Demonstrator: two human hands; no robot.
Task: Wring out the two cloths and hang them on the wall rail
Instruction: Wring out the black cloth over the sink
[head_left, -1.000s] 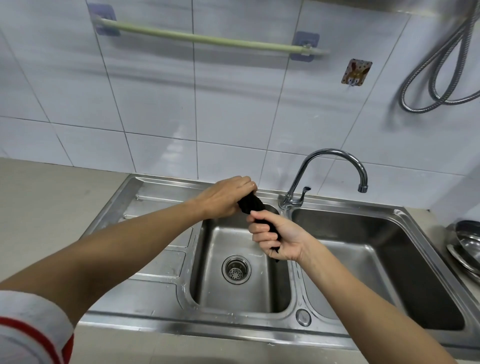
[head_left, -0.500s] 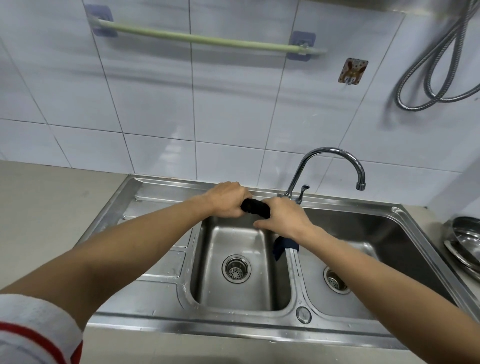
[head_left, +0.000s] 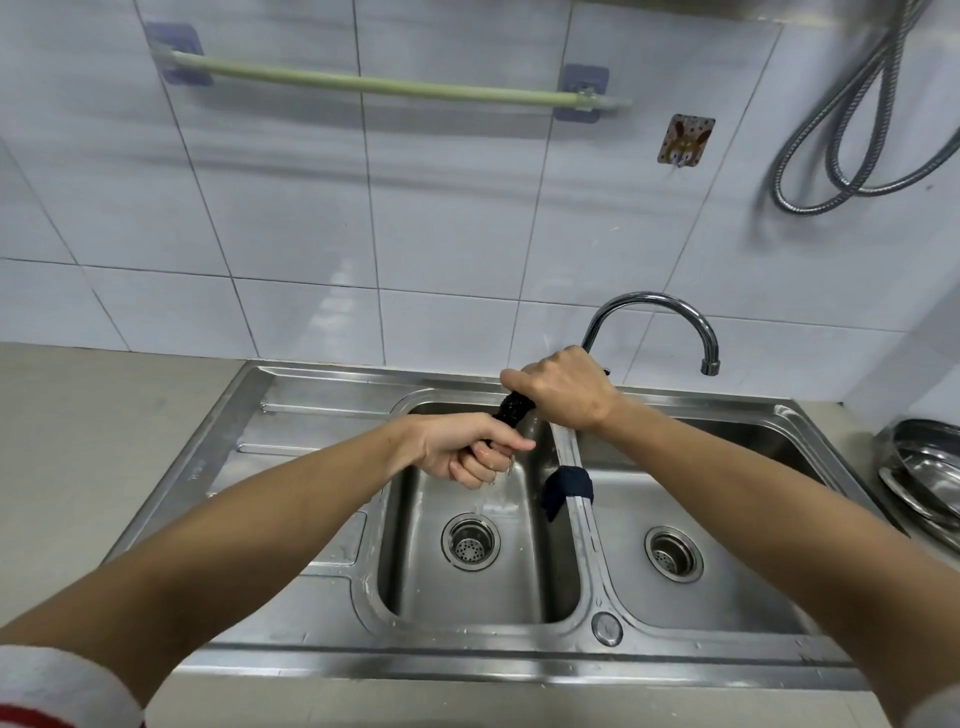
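A dark cloth (head_left: 513, 406) is twisted into a tight roll above the left basin. My left hand (head_left: 470, 451) grips its lower end and my right hand (head_left: 563, 391) grips its upper end, and water drips from it toward the drain. A second dark blue cloth (head_left: 565, 487) lies draped over the divider between the two basins. The pale green wall rail (head_left: 374, 84) runs across the tiles high up and is bare.
The steel double sink (head_left: 519, 670) has a drainboard on the left and a curved tap (head_left: 670, 317) behind the divider. Steel bowls (head_left: 922, 478) are stacked at the right edge. A metal hose (head_left: 852, 130) hangs on the wall, upper right, near a small wall hook (head_left: 684, 140).
My hands have turned against each other on the cloth: the right hand rose to the upper end, the left dropped to the lower end. Water now runs from it.
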